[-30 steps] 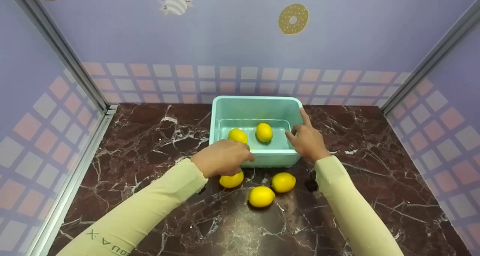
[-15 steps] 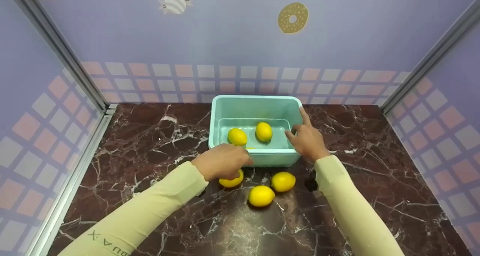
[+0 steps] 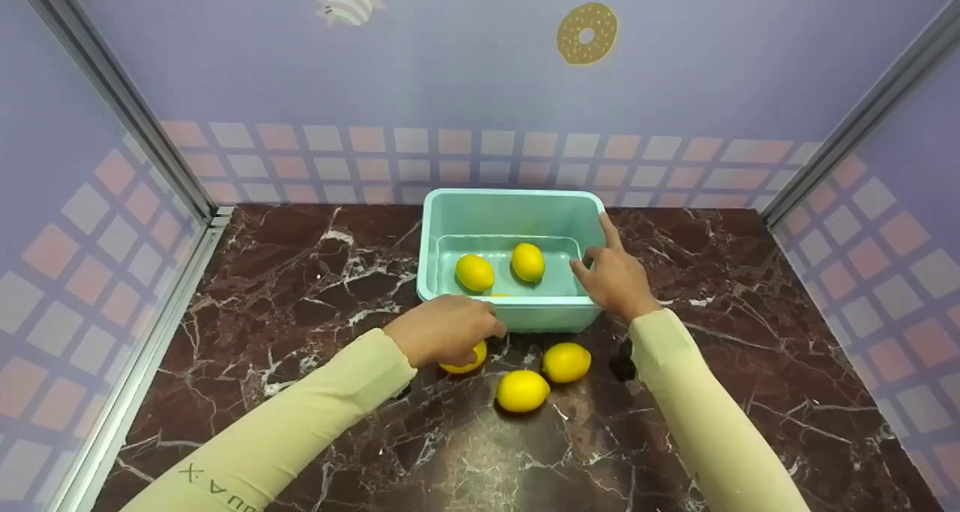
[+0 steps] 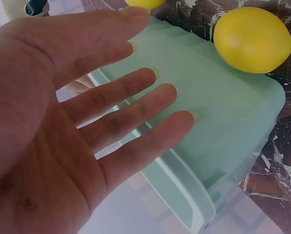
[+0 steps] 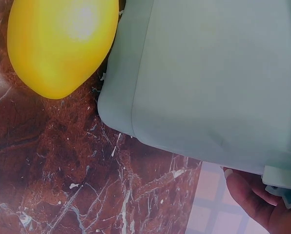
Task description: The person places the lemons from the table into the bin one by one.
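Note:
A mint-green plastic bin (image 3: 525, 317) stands on the table with two yellow lemons (image 3: 528, 263) in plain view inside. A sliver of another yellow thing shows behind its front wall. My left hand (image 3: 448, 330) hovers at the bin's front left corner, over a lemon (image 3: 465, 358) that it partly covers. In the left wrist view its fingers (image 4: 131, 114) are spread and the palm holds nothing. My right hand (image 3: 619, 279) grips the bin's right rim, thumb on the inner side; other fingers are partly hidden. Two more lemons (image 3: 523, 391) lie in front of the bin.
The dark red marbled tabletop (image 3: 300, 392) extends on both sides of the bin. Behind it rises a purple wall (image 3: 450, 61) with pink and white squares, and side panels with metal rails (image 3: 112, 99) stand left and right.
My left hand has come down and slightly back toward me, uncovering more of the left lemon in the bin. The right hand keeps its hold on the rim; the lemons stay put.

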`<state>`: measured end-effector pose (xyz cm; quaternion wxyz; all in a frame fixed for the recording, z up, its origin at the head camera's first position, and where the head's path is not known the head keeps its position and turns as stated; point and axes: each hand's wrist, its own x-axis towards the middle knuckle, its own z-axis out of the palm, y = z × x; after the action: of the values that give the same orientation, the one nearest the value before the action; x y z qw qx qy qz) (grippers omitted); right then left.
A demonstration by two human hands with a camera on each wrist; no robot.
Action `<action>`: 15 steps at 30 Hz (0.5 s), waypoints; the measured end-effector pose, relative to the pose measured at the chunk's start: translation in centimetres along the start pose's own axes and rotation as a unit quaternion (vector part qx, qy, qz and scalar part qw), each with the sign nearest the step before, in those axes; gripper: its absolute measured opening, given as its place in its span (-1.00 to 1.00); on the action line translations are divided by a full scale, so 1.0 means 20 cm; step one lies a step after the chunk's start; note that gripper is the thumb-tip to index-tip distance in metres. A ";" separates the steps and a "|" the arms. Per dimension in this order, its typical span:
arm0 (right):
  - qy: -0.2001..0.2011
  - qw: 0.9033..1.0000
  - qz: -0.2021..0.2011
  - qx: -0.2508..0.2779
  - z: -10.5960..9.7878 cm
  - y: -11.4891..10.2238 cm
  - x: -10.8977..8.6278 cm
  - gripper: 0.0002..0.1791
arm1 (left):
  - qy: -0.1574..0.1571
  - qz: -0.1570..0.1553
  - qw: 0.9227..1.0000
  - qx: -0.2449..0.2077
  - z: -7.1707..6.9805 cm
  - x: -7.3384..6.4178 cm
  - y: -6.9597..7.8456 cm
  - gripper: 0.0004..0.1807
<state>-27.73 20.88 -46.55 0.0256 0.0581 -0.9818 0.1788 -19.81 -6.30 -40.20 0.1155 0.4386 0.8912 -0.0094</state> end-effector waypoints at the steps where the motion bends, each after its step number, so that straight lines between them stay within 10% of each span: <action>1: 0.000 1.000 0.001 0.000 0.00 0.00 0.00 -0.57 | -0.001 -0.001 1.000 -0.001 0.00 0.00 0.00 -0.55; 15: 0.000 1.000 0.002 0.001 0.00 0.00 0.00 -0.55 | 0.006 0.002 1.000 -0.008 0.07 0.00 -0.01 -0.59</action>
<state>-27.69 20.89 -46.60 0.0251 0.0566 -0.9818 0.1798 -19.62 -6.59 -41.49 0.1141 0.4392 0.8911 0.0005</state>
